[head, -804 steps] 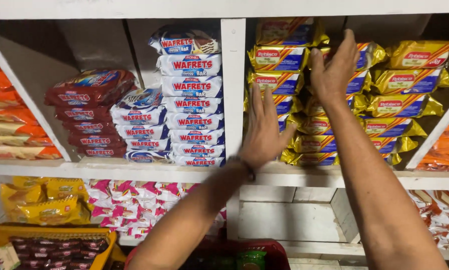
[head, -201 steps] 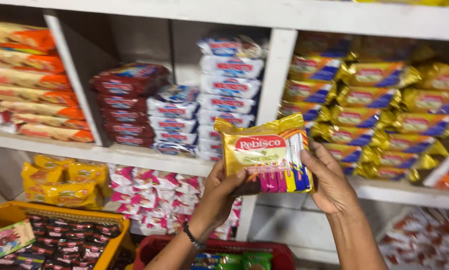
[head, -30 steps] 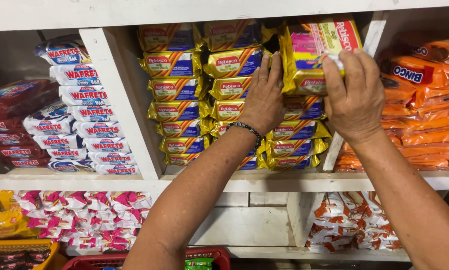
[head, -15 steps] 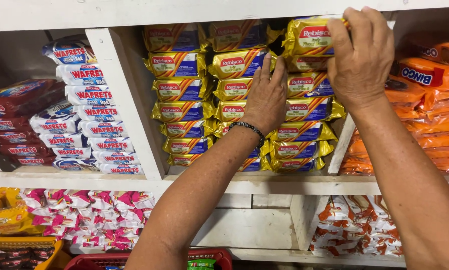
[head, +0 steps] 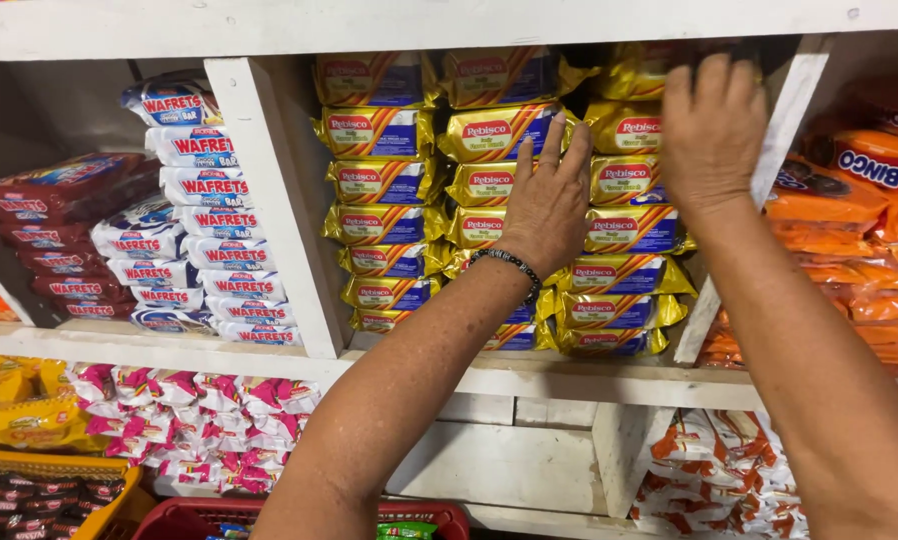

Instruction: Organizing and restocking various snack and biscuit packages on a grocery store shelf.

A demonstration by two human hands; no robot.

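Observation:
Gold-and-blue snack packs fill a white shelf compartment in three stacks. My left hand (head: pixel 549 205), with a dark beaded bracelet at the wrist, lies flat with spread fingers against the middle stack (head: pixel 494 130). My right hand (head: pixel 714 135) is raised at the top of the right stack (head: pixel 624 230), its fingers extended over the topmost gold pack (head: pixel 634 75), which sits in the compartment partly hidden behind them. Neither hand grips anything. The left stack (head: pixel 379 130) stands untouched.
A white upright divider (head: pixel 269 200) separates white-and-blue wafer packs (head: pixel 204 190) and dark red packs (head: pixel 64 190) on the left. Orange packs (head: pixel 859 200) fill the right compartment. Under the shelf board (head: pixel 529 375) lie pink packs (head: pixel 199 400), orange-white packs (head: pixel 729 470) and a red basket (head: pixel 189 518).
My right hand turned the gold pack level, set it on top of the right stack and let go; it now rests flat over it. My left hand stayed on the middle stack.

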